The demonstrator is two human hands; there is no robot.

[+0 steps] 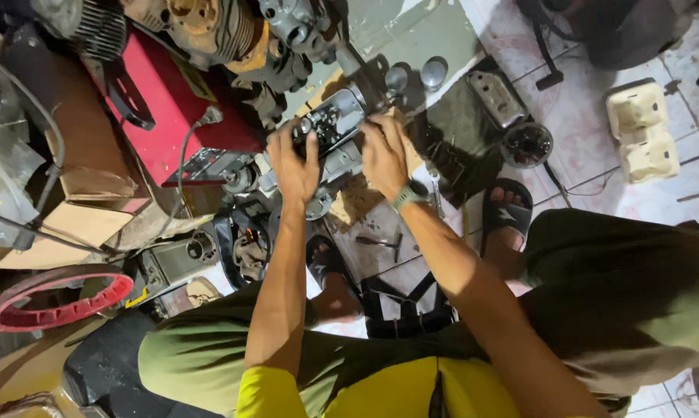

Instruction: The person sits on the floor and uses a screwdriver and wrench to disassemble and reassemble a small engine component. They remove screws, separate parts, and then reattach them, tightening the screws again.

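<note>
A grey metal engine casing [335, 124] with an open dark cavity sits on the floor in front of me. My left hand [294, 164] grips its left edge, thumb over the rim. On the casing's right side my right hand [383, 155], with a watch on the wrist, presses fingers down onto it. Both hands hold the part between them. My feet in dark sandals [507, 207] rest on the floor either side of a wooden board [357, 203] under the casing.
A red machine housing [164, 108] lies left of the casing, with finned engine parts [210, 27] above it. A red ring [55, 300] is at lower left. A round metal part [526, 144] and a cream tray [642, 130] lie on the tiled floor at right.
</note>
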